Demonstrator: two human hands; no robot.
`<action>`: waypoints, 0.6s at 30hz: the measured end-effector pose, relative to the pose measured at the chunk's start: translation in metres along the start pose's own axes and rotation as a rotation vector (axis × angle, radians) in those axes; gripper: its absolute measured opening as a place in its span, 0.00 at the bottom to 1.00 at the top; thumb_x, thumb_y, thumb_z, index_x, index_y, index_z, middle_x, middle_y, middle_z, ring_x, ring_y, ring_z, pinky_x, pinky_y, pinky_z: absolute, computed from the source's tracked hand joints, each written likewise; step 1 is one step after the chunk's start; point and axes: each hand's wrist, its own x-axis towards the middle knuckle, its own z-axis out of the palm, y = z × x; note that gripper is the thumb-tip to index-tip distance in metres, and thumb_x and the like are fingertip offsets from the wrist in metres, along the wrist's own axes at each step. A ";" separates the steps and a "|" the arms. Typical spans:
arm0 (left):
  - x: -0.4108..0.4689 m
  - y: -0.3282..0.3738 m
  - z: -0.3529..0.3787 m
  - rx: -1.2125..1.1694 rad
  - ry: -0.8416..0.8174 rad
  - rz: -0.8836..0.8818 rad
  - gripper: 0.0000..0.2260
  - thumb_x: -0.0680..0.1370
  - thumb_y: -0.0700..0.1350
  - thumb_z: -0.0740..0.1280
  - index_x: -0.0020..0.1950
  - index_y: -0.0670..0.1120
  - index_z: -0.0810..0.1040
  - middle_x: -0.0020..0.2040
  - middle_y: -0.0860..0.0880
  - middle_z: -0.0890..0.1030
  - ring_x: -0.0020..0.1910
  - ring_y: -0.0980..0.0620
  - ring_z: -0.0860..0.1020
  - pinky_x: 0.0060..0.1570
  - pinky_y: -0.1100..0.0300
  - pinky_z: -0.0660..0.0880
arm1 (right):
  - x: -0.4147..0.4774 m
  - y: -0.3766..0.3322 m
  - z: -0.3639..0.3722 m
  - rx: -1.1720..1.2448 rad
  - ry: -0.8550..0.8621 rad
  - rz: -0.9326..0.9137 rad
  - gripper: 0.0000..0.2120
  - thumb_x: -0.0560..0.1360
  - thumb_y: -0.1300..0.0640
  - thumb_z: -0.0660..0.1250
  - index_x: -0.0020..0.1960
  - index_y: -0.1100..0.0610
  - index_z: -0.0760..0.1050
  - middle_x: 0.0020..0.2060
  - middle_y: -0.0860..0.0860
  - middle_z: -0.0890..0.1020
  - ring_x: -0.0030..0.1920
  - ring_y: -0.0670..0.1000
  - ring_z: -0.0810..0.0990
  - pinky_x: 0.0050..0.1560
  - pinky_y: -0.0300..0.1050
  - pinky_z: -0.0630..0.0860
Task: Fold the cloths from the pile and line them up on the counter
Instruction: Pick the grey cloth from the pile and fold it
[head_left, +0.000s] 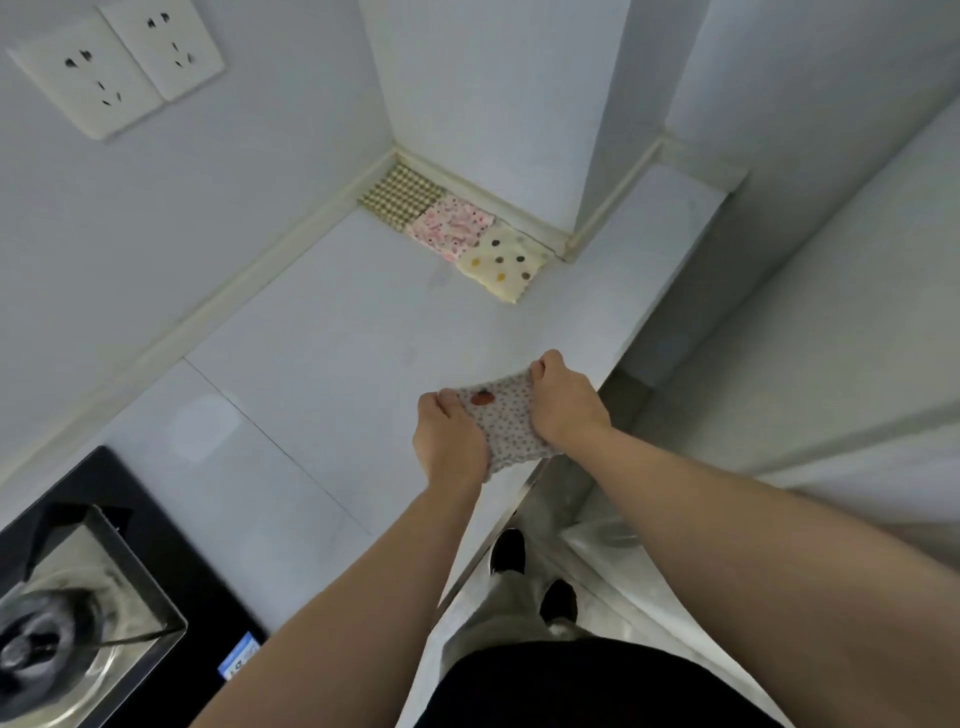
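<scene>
A small white cloth with tiny dots and a red patch is stretched between my hands just above the counter's front edge. My left hand grips its left side. Its right side is gripped by my right hand. Three folded cloths lie in a row in the far corner against the wall: a green checked cloth, a pink flowered cloth, and a cream cloth with large dots. No pile of cloths shows in this view.
The white counter runs from a black stove top with a metal burner at lower left to the wall corner. Two wall sockets sit upper left. My feet stand on the floor below the edge.
</scene>
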 end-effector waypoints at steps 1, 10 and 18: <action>0.007 -0.004 0.006 0.013 -0.003 -0.015 0.13 0.85 0.52 0.52 0.51 0.47 0.71 0.40 0.51 0.75 0.37 0.53 0.74 0.40 0.52 0.76 | 0.007 0.003 0.005 -0.009 -0.017 0.000 0.10 0.85 0.51 0.45 0.54 0.55 0.62 0.46 0.56 0.77 0.44 0.57 0.76 0.44 0.53 0.74; 0.058 -0.010 0.038 0.251 -0.167 -0.027 0.19 0.85 0.58 0.48 0.60 0.45 0.68 0.44 0.49 0.76 0.39 0.49 0.76 0.36 0.56 0.70 | 0.072 0.012 0.022 0.114 0.099 0.126 0.18 0.84 0.43 0.45 0.60 0.54 0.66 0.46 0.55 0.79 0.46 0.58 0.78 0.48 0.54 0.76; 0.074 -0.013 0.017 0.845 -0.344 0.739 0.16 0.83 0.46 0.56 0.70 0.44 0.69 0.62 0.46 0.77 0.56 0.43 0.77 0.51 0.51 0.73 | 0.046 0.044 0.050 -0.255 0.355 -0.090 0.13 0.80 0.50 0.60 0.61 0.55 0.73 0.57 0.54 0.74 0.56 0.57 0.74 0.56 0.54 0.66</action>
